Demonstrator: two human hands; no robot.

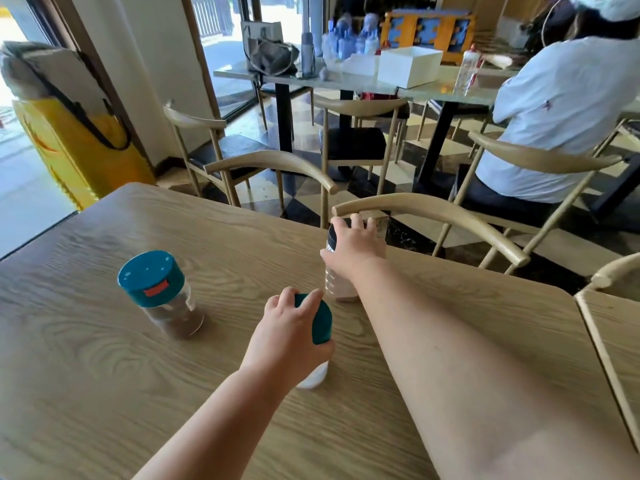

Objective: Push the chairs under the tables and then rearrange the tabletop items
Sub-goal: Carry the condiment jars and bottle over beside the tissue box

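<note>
Three shaker jars stand on the wooden table (104, 358). My left hand (289, 336) grips the teal lid of a jar with white contents (322, 327) near the table's middle. My right hand (353, 249) is closed over the dark cap of a clear jar with pinkish contents (337, 287), farther back near the far edge. A third jar with a teal lid and brown contents (156, 289) stands untouched at the left. Two wooden chairs (433, 211) sit against the table's far side, their curved backrests just beyond my right hand.
Another table edge (609, 341) adjoins on the right. A person in a white shirt (554, 109) sits on a chair at the back right. The far table (433, 86) holds a bag, bottles and a white box. A yellow stand (69, 143) is at the left.
</note>
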